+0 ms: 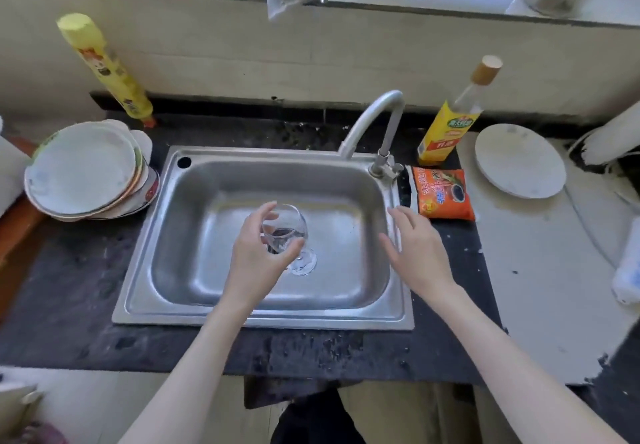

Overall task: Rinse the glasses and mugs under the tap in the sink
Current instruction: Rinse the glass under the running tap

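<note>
A clear stemmed wine glass (289, 232) is over the middle of the steel sink (263, 315), above the drain, its round foot toward the front right. My left hand (258, 253) grips the bowl of the glass, fingers and thumb curled round it. My right hand (415, 253) hovers over the sink's right rim, fingers spread and holding nothing. The curved steel tap (375, 116) rises from the sink's back right corner, spout pointing toward the back of the basin. No water is seen running.
A stack of white plates (86, 173) sits left of the sink, a yellow bottle (104, 66) behind it. Right of the sink are an orange packet (445, 194), a yellow-labelled bottle (450, 125) and a white plate (519, 161). Dark countertop (62, 287) surrounds the sink.
</note>
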`<state>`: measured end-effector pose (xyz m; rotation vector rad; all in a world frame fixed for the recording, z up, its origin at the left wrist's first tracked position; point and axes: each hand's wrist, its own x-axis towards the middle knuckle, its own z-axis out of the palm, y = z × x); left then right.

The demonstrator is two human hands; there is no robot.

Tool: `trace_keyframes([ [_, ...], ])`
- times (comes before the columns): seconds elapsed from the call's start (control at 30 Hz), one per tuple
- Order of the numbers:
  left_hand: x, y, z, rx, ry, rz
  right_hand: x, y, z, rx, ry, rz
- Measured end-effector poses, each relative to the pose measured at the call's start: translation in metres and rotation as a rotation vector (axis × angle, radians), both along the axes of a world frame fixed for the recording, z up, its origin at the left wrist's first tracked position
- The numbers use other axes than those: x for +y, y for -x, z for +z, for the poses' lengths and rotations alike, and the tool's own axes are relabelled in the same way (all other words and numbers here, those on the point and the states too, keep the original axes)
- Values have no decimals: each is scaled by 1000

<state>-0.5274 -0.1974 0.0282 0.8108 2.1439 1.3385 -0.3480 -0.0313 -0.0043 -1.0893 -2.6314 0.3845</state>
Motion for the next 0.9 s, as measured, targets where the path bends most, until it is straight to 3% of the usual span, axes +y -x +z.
trace_keyframes([
  [0.17,46,19,-21,4,26,32,78,40,-23,13,-33,-174],
  [0.33,70,31,-31,-5,19,30,124,75,-44,-54,89,-263],
  [0.57,79,37,-49,-41,11,54,127,81,-60,127,128,-333],
  [0.9,76,37,-65,-114,30,14,107,87,-74,162,12,-315],
])
